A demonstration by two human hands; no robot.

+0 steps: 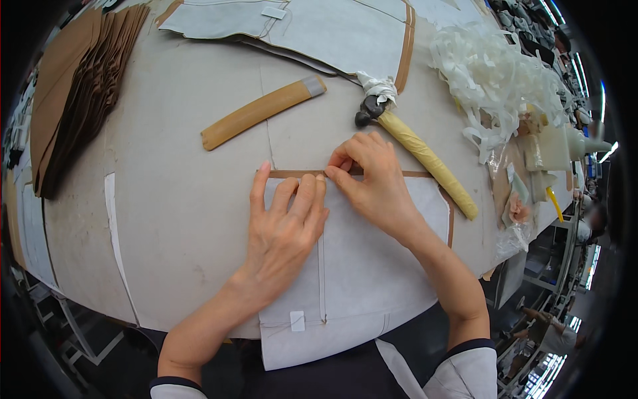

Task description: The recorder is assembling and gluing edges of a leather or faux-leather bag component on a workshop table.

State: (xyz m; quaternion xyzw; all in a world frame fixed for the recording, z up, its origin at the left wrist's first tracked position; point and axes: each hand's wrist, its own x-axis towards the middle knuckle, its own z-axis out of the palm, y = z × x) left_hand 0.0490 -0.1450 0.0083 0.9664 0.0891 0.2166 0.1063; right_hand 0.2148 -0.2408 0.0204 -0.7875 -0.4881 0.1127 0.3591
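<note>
A white-backed panel with a brown edge strip lies in front of me, its near end hanging over the table's front edge. My left hand rests on its far left part, fingers apart, with the fingertips on the brown edge. Thumb and forefinger of my right hand pinch that same edge just right of the left fingertips. A seam runs down the panel, and a small white tag with loose threads sits near its lower left. Beyond my hands lies a curved tan strip of wood or similar, grey at one end.
A hammer with a yellow-wrapped handle lies right of the panel. Brown pieces are stacked at far left. Another white-backed panel lies at the back. Tangled white strips and a pale plastic bottle crowd the table's right side.
</note>
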